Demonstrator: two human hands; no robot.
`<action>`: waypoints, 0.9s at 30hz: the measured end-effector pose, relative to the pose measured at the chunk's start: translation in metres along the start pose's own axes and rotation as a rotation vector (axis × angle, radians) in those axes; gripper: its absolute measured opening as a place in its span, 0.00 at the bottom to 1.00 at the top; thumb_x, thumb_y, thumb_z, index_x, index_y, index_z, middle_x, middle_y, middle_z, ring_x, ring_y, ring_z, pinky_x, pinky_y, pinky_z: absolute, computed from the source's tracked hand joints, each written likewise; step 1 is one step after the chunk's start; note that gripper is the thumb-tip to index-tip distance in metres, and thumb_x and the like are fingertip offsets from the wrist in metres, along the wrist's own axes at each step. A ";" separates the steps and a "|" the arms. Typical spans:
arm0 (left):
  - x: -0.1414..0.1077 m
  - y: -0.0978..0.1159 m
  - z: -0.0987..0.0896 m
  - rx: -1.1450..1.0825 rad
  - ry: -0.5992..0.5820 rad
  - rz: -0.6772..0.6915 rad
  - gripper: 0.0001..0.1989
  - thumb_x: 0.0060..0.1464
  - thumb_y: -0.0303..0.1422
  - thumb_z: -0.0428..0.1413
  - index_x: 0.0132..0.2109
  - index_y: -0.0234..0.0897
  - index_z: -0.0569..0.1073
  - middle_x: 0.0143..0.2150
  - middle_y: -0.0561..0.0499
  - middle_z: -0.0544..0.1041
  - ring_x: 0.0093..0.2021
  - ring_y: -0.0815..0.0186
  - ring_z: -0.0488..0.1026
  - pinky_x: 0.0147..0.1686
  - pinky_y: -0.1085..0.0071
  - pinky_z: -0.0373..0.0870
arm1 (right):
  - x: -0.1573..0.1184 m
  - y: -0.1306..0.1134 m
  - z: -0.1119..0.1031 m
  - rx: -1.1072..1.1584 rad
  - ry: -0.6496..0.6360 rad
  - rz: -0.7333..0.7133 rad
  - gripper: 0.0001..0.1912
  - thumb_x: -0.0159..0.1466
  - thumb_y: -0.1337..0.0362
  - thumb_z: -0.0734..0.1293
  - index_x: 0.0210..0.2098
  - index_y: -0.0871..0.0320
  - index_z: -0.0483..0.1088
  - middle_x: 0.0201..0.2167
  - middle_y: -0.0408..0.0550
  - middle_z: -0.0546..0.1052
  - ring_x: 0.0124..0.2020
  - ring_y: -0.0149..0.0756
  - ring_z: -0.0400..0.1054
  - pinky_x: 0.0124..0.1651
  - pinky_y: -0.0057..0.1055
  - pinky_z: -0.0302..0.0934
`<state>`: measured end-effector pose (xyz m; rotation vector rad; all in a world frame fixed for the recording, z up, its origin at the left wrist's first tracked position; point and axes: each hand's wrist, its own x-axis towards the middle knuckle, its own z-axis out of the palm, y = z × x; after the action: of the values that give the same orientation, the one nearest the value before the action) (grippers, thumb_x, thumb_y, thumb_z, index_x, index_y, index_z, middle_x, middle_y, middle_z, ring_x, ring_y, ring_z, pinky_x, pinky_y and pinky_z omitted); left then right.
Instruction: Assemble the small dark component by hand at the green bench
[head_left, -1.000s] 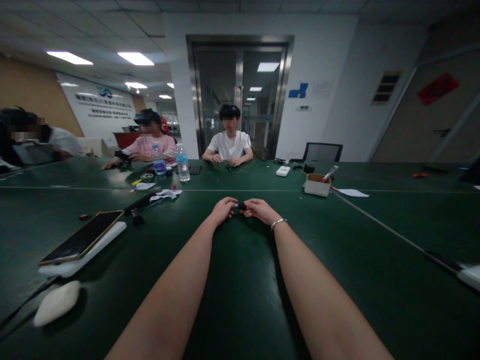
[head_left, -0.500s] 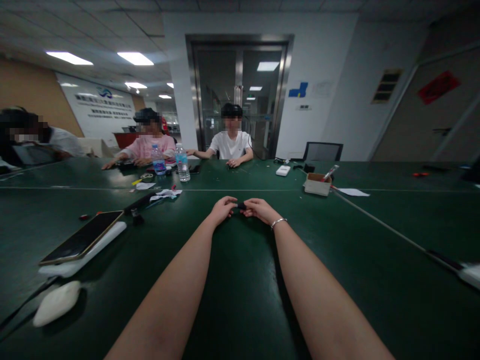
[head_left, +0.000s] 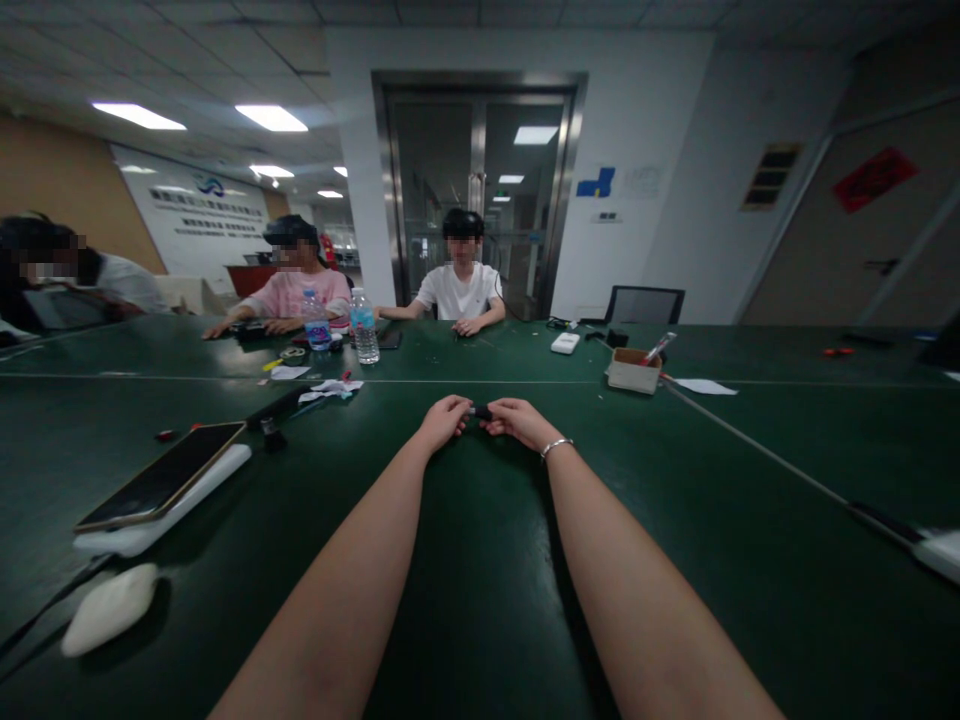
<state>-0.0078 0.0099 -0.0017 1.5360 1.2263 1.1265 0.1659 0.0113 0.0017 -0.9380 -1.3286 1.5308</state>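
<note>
Out over the green table (head_left: 495, 580), both arms are stretched forward and the hands meet at a small dark cylindrical object (head_left: 481, 412). My left hand (head_left: 445, 422) pinches its left end, where a lighter grey tip shows. My right hand (head_left: 519, 421), with a silver bracelet at the wrist, is closed on the black right end. The object lies roughly level between the fingertips. It is too small and dim to name its kind, and the fingers cover part of both ends.
To the left, a phone (head_left: 165, 475) rests on a white slab, with a pale mouse-shaped object (head_left: 111, 610) nearer. Water bottles (head_left: 365, 328) and paper scraps (head_left: 330, 390) lie farther off. A small box (head_left: 634, 372) stands right. People (head_left: 461, 285) sit across the table.
The view has shifted very slightly. Both hands keep their place on the small dark object, and a little more of its grey left tip shows between the fingers.
</note>
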 end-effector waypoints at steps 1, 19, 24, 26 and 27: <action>-0.001 0.001 0.000 -0.006 0.000 -0.008 0.12 0.53 0.35 0.50 0.42 0.33 0.71 0.34 0.48 0.72 0.23 0.75 0.65 0.19 0.79 0.61 | 0.000 0.000 0.000 -0.002 0.002 0.001 0.03 0.62 0.72 0.63 0.32 0.67 0.68 0.23 0.53 0.75 0.20 0.27 0.69 0.26 0.23 0.67; 0.002 -0.002 0.000 -0.042 0.031 0.006 0.12 0.49 0.30 0.53 0.42 0.34 0.71 0.36 0.48 0.71 0.26 0.73 0.67 0.20 0.79 0.62 | -0.002 -0.003 0.002 -0.005 0.010 0.009 0.05 0.63 0.74 0.60 0.33 0.67 0.67 0.22 0.52 0.75 0.19 0.27 0.69 0.25 0.21 0.67; 0.000 -0.001 -0.001 -0.020 0.034 0.029 0.14 0.47 0.27 0.54 0.43 0.34 0.71 0.33 0.49 0.71 0.26 0.73 0.67 0.20 0.80 0.62 | -0.001 -0.003 0.003 -0.007 0.018 0.017 0.05 0.64 0.74 0.60 0.33 0.67 0.66 0.22 0.53 0.75 0.19 0.27 0.69 0.25 0.21 0.67; 0.000 -0.001 -0.002 -0.017 0.035 0.029 0.12 0.49 0.29 0.53 0.43 0.33 0.71 0.33 0.49 0.71 0.24 0.74 0.66 0.19 0.79 0.61 | -0.001 -0.003 0.002 -0.009 0.022 0.018 0.04 0.63 0.73 0.60 0.33 0.67 0.66 0.23 0.53 0.75 0.19 0.27 0.69 0.26 0.22 0.67; 0.000 -0.001 -0.001 -0.019 0.035 0.028 0.12 0.50 0.30 0.53 0.43 0.33 0.71 0.32 0.49 0.71 0.24 0.74 0.65 0.19 0.79 0.61 | -0.001 -0.002 0.002 -0.010 0.022 0.016 0.04 0.63 0.73 0.61 0.33 0.67 0.67 0.23 0.53 0.75 0.19 0.27 0.69 0.26 0.22 0.67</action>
<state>-0.0094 0.0105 -0.0021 1.5302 1.2173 1.1843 0.1645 0.0096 0.0045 -0.9712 -1.3168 1.5238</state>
